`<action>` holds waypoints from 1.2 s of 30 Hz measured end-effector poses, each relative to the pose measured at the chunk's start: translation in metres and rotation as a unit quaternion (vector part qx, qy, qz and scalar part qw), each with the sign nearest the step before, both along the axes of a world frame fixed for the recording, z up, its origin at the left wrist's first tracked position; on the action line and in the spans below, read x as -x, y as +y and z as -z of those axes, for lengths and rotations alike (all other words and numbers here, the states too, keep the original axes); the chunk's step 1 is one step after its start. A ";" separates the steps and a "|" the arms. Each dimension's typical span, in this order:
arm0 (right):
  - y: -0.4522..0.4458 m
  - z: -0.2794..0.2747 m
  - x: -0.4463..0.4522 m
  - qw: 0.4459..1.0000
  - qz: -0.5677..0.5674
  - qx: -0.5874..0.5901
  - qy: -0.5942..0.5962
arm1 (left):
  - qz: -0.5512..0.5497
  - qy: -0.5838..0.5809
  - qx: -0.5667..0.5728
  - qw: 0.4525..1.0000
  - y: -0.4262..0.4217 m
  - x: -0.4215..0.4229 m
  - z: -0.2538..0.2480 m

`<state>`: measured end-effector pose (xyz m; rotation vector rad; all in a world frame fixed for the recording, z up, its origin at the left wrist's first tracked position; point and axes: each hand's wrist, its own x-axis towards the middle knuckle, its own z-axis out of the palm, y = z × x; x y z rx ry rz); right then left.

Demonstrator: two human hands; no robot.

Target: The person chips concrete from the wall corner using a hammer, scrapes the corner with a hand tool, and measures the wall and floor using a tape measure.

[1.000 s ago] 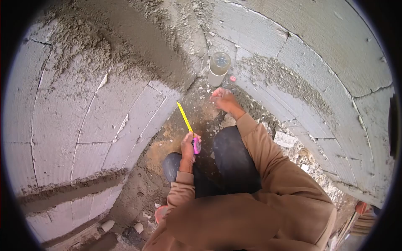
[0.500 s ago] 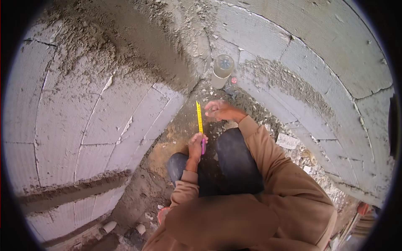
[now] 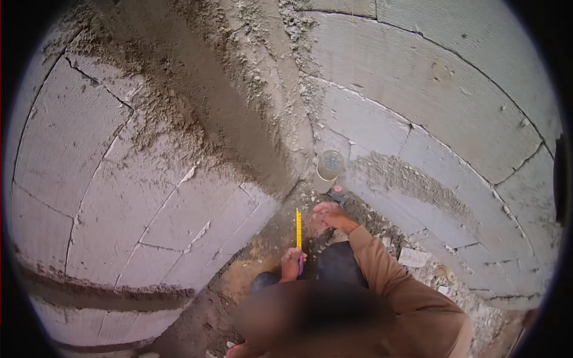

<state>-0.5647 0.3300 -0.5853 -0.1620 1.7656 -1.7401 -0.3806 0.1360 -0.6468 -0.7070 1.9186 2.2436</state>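
My left hand (image 3: 292, 262) is closed around a tape measure with a pink-purple case (image 3: 301, 264). From it a short length of yellow blade (image 3: 298, 230) points away from me toward the corner. To the right of the blade's end, my right hand (image 3: 330, 216) is held apart from it, fingers loosely curled and slightly blurred, with nothing visible in them. Beyond that hand a clear, bottle-like container (image 3: 326, 173) stands at the foot of the walls, with a small pink thing (image 3: 338, 188) beside it.
Pale block walls rise on the left (image 3: 149, 215) and right (image 3: 418, 113), meeting in a corner. Rough wet-looking mortar (image 3: 221, 107) coats the left wall's upper part. Rubble and a white block piece (image 3: 413, 257) lie along the right wall. My knees (image 3: 340, 262) are close behind my hands.
My view has tilted up, so walls, container and hands sit lower in it. The left hand keeps its hold on the tape measure, blade still out. The right hand stays near the blade's end.
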 end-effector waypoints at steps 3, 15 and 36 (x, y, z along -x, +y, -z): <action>0.024 0.015 -0.007 0.982 0.160 -0.047 -0.088 | -0.007 -0.003 0.011 1.000 -0.002 0.000 -0.007; 0.208 0.289 -0.237 0.769 0.008 -0.595 0.233 | -0.087 -0.013 -0.041 0.995 -0.016 -0.009 -0.014; 0.211 0.146 -0.359 0.703 0.276 -0.636 0.160 | -0.166 -0.110 -0.087 0.976 -0.034 -0.042 -0.047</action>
